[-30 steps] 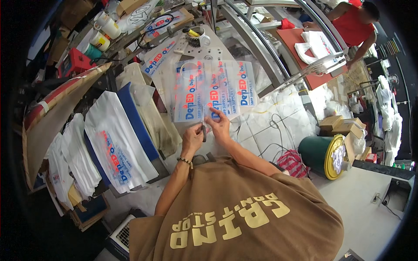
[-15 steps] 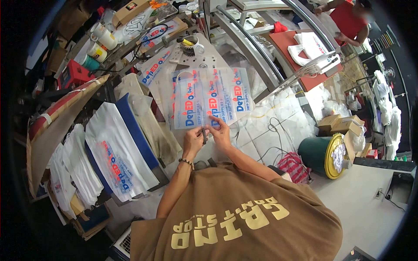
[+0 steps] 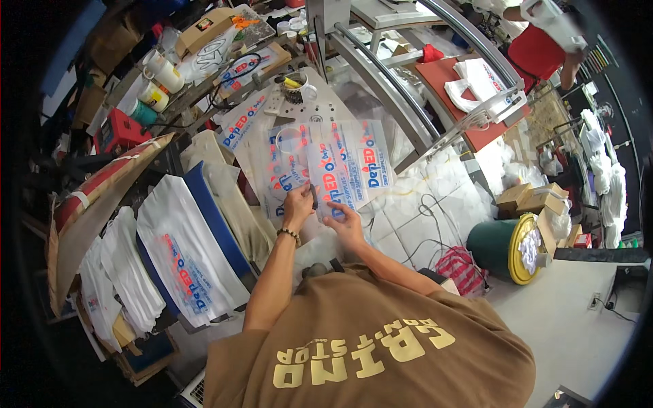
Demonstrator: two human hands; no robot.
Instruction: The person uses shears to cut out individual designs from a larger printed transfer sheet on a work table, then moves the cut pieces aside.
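Note:
Closed round what look like dark scissors (image 3: 314, 196), my left hand (image 3: 298, 208) is at the near edge of a clear plastic sheet printed in blue and red (image 3: 373, 153). The blades are mostly hidden by the hand and the sheet. My right hand (image 3: 347, 226) pinches the sheet's near edge just to the right, thumb and fingers close together. A split seems to run up the sheet from the left hand, with the right part lying apart from the left. Under the sheet's far side is a pale board (image 3: 326, 102).
Left of me, printed white bags (image 3: 180, 238) lie over a blue panel (image 3: 216, 217). Ahead stands a metal frame (image 3: 381, 71) beside a reddish board (image 3: 435, 71). A green bin with yellow rim (image 3: 491, 246) is at right. A person in red (image 3: 534, 54) handles something white.
My left hand has moved slightly up and left along the sheet with the scissors. The right hand has shifted down, and the gap between the hands has widened. The person in red has moved.

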